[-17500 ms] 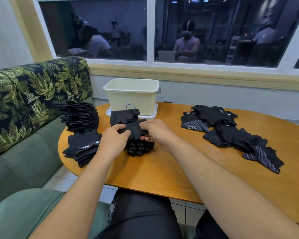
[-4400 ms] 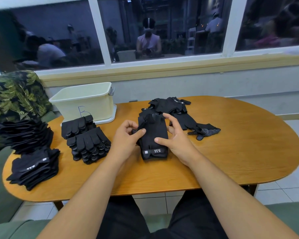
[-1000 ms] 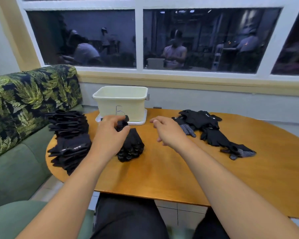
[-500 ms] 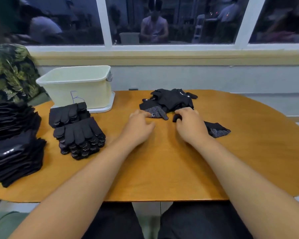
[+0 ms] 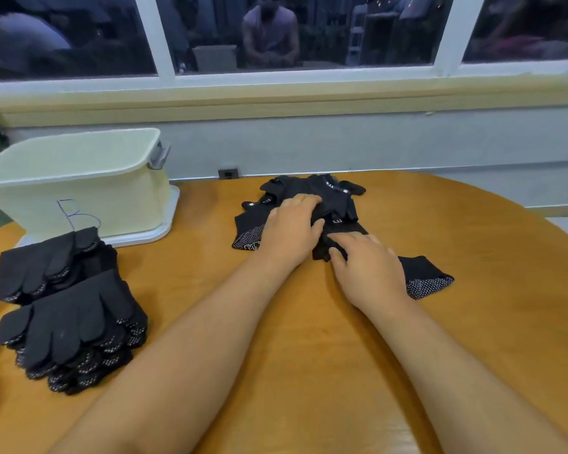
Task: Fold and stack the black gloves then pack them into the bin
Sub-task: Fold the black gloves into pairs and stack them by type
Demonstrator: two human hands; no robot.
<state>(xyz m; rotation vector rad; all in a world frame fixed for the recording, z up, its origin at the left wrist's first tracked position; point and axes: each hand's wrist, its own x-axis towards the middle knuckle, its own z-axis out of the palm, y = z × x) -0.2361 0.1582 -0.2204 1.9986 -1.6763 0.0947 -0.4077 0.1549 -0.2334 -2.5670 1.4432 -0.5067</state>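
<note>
At the tabletop's (image 5: 309,371) far edge: loose gloves (image 5: 338,198) lie in a black heap, with cuffs and dotted palms showing.
Left hand (image 5: 289,227): on the heap's near side, fingers curled over the loose gloves, thumb closing on the fabric.
Right hand (image 5: 371,270): just beside the left hand, fingers and thumb pinching a glove (image 5: 427,278) that trails out toward the right edge.
Bin (image 5: 79,181): cream, at the far left corner, a blue mark on its wall.
Stacks (image 5: 69,326): two folded piles at the left edge, just in front of the bin.
</note>
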